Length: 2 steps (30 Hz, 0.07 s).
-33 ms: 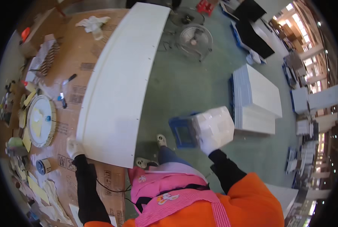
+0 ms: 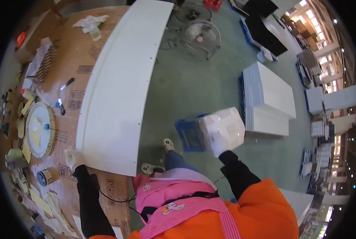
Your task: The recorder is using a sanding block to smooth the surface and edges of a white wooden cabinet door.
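Hands apart, both gloved | left hand (image 2: 73, 158) gripping near corner of long white panel (image 2: 120, 85) lying across cardboard-covered table (image 2: 76, 55) | right hand (image 2: 219, 148) clutching white wrapped bundle (image 2: 224, 127), right of panel, above blue crate (image 2: 190, 134) | floor fan (image 2: 201, 36) standing beyond panel's far end.

Cardboard-covered table (image 2: 72, 55): long white panel (image 2: 118, 87), round white plate (image 2: 38, 129), tape roll (image 2: 44, 177), rag (image 2: 90, 22).
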Available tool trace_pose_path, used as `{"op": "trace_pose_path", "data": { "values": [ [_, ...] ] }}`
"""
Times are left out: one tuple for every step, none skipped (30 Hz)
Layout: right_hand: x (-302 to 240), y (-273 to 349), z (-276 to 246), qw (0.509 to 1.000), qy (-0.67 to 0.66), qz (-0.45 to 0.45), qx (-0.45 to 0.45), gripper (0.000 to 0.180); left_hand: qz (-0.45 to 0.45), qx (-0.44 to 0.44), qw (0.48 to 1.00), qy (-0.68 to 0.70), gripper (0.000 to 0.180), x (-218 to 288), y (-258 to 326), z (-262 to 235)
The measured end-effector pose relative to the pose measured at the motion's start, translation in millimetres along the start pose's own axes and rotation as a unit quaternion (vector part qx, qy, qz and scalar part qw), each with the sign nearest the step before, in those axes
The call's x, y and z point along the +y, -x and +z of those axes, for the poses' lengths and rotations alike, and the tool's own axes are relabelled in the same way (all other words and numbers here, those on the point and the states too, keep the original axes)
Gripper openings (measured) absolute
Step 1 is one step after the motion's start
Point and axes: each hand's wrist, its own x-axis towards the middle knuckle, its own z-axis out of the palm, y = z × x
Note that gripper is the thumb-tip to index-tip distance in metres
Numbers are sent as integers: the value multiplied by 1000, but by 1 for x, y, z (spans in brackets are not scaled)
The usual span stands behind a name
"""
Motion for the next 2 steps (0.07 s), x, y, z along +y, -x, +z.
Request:
{"op": "trace_pose_path", "data": {
  "values": [
    [47, -13, 7, 996, -11, 49, 73, 22, -6, 54, 985, 163, 59, -15, 8, 67],
    [92, -19, 6, 988, 2, 104, 114, 31, 19, -12, 995, -101, 59, -11, 24, 88]
  ]
}}
